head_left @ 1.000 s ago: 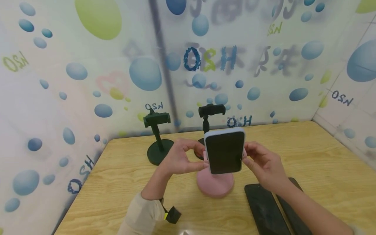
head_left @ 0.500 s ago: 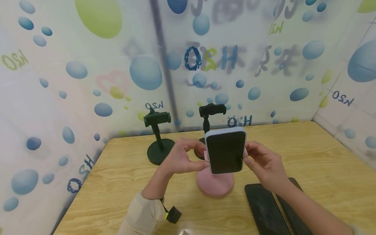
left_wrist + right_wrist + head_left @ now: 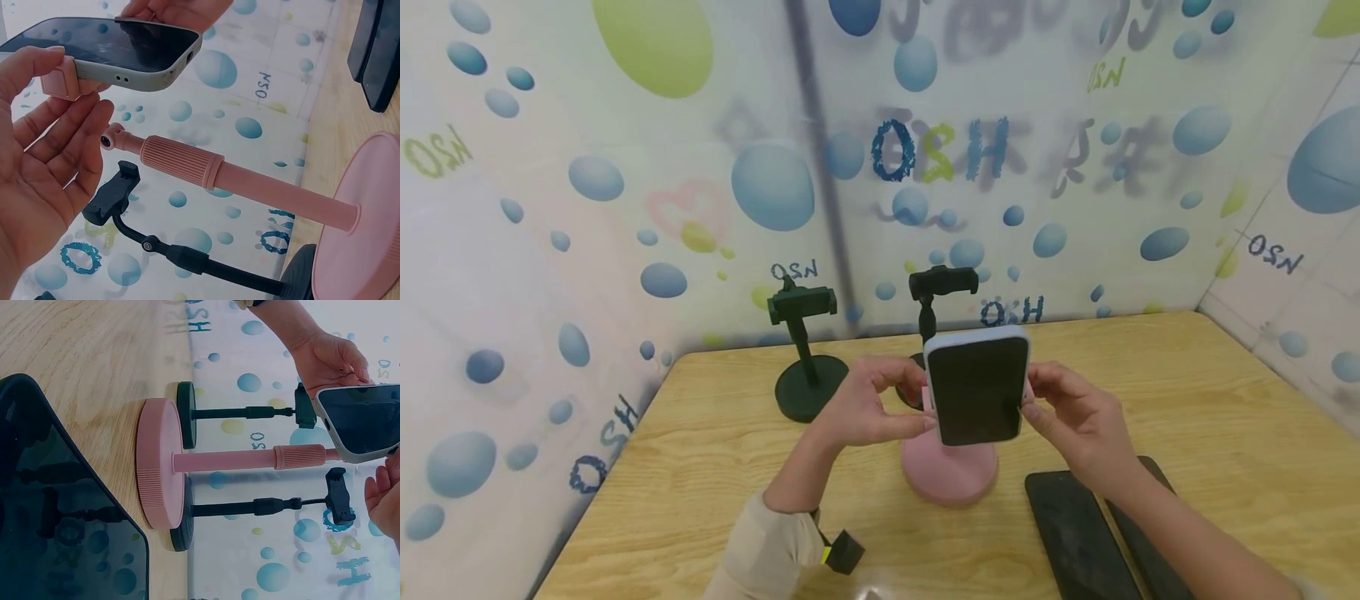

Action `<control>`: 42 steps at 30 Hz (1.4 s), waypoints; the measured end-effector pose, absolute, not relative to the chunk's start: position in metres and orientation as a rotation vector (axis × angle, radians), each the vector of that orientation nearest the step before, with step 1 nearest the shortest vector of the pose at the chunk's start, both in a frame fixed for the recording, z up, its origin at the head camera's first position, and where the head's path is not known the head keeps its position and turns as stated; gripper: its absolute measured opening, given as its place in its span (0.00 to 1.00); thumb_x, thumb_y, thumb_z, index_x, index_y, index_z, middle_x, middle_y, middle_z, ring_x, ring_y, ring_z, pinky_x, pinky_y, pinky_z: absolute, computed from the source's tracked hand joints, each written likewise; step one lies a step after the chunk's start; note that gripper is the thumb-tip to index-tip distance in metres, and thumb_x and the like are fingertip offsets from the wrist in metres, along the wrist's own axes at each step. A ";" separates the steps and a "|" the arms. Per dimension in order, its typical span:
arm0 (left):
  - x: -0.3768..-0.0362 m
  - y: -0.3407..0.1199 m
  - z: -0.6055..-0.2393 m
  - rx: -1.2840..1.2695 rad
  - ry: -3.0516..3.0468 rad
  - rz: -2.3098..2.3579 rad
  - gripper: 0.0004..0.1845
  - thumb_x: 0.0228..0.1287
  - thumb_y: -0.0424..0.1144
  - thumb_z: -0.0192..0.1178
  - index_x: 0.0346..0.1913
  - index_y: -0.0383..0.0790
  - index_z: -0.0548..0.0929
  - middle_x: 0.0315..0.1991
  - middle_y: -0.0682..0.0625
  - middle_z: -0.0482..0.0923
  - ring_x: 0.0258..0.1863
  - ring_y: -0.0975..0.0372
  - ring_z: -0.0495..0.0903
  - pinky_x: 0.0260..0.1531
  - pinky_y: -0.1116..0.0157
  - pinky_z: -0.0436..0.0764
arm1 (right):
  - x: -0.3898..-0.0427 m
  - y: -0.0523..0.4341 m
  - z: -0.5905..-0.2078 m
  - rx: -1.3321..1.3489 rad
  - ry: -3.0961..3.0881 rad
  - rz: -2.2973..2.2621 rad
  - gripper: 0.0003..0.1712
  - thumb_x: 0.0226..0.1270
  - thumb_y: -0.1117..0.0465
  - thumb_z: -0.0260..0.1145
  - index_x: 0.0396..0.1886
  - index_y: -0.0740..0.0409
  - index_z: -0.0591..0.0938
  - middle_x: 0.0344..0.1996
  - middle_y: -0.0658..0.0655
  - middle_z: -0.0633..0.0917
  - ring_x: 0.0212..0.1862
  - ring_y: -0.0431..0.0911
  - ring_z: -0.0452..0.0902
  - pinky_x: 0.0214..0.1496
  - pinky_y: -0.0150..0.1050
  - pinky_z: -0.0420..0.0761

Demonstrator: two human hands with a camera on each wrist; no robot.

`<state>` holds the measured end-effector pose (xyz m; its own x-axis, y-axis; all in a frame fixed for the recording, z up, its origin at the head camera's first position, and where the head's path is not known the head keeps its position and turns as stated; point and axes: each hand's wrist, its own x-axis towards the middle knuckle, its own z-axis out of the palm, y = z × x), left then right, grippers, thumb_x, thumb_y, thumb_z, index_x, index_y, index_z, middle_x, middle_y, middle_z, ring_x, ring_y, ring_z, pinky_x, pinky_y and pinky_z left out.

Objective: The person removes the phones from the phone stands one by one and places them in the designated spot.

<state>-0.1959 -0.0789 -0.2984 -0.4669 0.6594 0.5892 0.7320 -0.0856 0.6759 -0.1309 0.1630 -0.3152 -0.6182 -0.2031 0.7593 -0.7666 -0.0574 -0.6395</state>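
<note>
A phone (image 3: pixel 977 387) in a pale case stands dark-screened in the pink phone holder, whose round base (image 3: pixel 950 473) rests on the table. My left hand (image 3: pixel 867 408) pinches the left end of the pink clamp (image 3: pixel 60 81), thumb near the phone's edge and the other fingers beneath. At the opposite end, my right hand (image 3: pixel 1084 429) pinches the clamp between thumb and fingers. In the left wrist view, the pink pole (image 3: pixel 281 190) runs from the base up to a joint below the clamp. The clamp's back is hidden behind the phone.
Behind stand a dark green phone holder (image 3: pixel 802 350) on the left and a black phone holder (image 3: pixel 942 283) in the middle, both with unoccupied clamps. Two dark phones (image 3: pixel 1078 529) lie side by side at front right, partly under the right arm. A patterned curtain (image 3: pixel 775 187) backs the table.
</note>
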 end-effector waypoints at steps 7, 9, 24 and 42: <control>-0.202 -0.075 -0.302 -1.566 -2.056 -1.561 0.27 0.50 0.55 0.62 0.46 0.36 0.76 0.42 0.46 0.72 0.40 0.57 0.71 0.34 0.60 0.77 | -0.131 0.163 -0.313 1.023 -1.759 1.665 0.12 0.59 0.71 0.60 0.43 0.69 0.76 0.42 0.50 0.79 0.45 0.40 0.74 0.50 0.28 0.72; -0.204 -0.074 -0.302 -1.564 -2.051 -1.586 0.33 0.50 0.58 0.60 0.52 0.36 0.73 0.48 0.46 0.70 0.46 0.55 0.68 0.40 0.58 0.75 | -0.131 0.163 -0.312 0.998 -1.791 1.628 0.12 0.59 0.68 0.61 0.43 0.68 0.76 0.42 0.50 0.79 0.45 0.40 0.73 0.50 0.28 0.72; -0.213 -0.059 -0.297 -1.820 -1.905 -1.663 0.39 0.49 0.57 0.62 0.60 0.38 0.65 0.58 0.41 0.62 0.57 0.52 0.62 0.55 0.53 0.65 | -0.122 0.143 -0.277 0.894 -1.789 1.100 0.40 0.55 0.45 0.64 0.55 0.74 0.67 0.55 0.65 0.68 0.56 0.49 0.62 0.52 0.33 0.67; -0.214 -0.055 -0.292 -1.972 -1.939 -1.547 0.30 0.56 0.55 0.55 0.49 0.30 0.68 0.45 0.39 0.69 0.45 0.58 0.70 0.50 0.58 0.70 | -0.124 0.077 -0.248 0.651 -1.758 0.387 0.31 0.42 0.50 0.67 0.49 0.58 0.77 0.51 0.69 0.70 0.59 0.65 0.55 0.46 0.60 0.59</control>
<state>-0.2143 -0.0550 -0.2921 -0.2253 0.7748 0.5906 0.7481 -0.2508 0.6144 -0.1242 0.0770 -0.2483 -0.1822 -0.2270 0.9567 -0.6080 0.7907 0.0718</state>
